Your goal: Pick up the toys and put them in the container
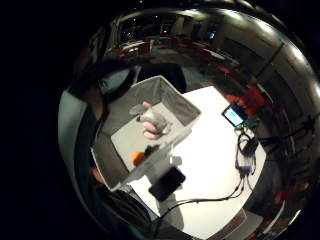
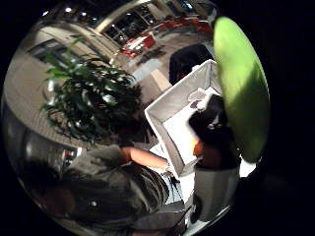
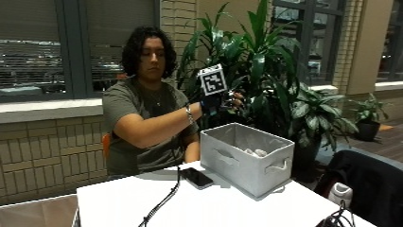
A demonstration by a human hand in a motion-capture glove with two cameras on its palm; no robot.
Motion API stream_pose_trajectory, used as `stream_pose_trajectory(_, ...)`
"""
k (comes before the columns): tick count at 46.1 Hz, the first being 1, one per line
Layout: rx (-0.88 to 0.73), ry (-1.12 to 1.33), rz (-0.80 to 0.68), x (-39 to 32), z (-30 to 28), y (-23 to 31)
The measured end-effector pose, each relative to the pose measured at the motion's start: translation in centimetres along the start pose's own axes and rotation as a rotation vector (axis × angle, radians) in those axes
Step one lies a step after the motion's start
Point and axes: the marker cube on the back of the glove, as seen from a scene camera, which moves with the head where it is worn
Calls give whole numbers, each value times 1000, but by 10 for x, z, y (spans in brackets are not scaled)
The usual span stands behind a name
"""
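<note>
A person's gloved right hand [image 3: 222, 102], fingers curled around a green toy [image 2: 242, 88], is raised above the grey fabric container [image 3: 247, 158] on the white table [image 3: 126, 203], where other toys [image 1: 152, 122] lie inside

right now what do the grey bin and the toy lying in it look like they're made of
The grey bin looks like fabric over stiff panels: matte woven-looking walls, straight folded edges and a cut-out handle. The toy inside it seems to be soft plush, grey and pink with a rounded, fuzzy outline, though it is too small to be sure.
</note>
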Motion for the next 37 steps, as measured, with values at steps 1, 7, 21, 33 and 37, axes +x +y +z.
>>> stream_pose_trajectory(1, -28, 21, 10, -2, 6, -4)
stream_pose_trajectory(7, -90, -21, 21, -3, 22, 2)
stream_pose_trajectory(21, -24, 28, 158, 62, 16, 118)
stream_pose_trajectory(33, 96, 57, 331, 130, 14, 209)
stream_pose_trajectory(37, 112, 59, 390, 146, 14, 230)
